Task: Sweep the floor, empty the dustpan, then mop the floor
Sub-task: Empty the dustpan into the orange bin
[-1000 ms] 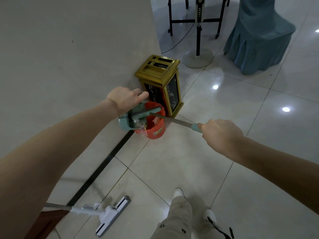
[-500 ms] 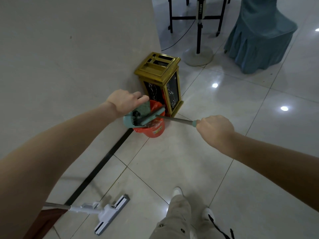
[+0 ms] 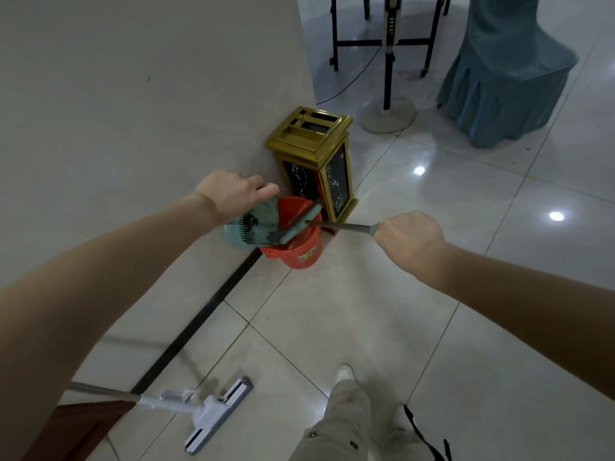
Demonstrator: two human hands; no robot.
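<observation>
Dustpan point(image 3: 263, 224), of teal plastic, is held tipped over the orange bucket point(image 3: 299, 251), which is set by the wall against the gold bin point(image 3: 312, 141). Its back edge is clasped by the left grip point(image 3: 233, 194); a long metal handle point(image 3: 339, 225), seemingly its own, is clenched in the right grip point(image 3: 411, 234). It is judged light and stiff, yet unwieldy if held by the handle alone, so both holds are advised. The mop point(image 3: 213, 414) is seen lying on the floor.
</observation>
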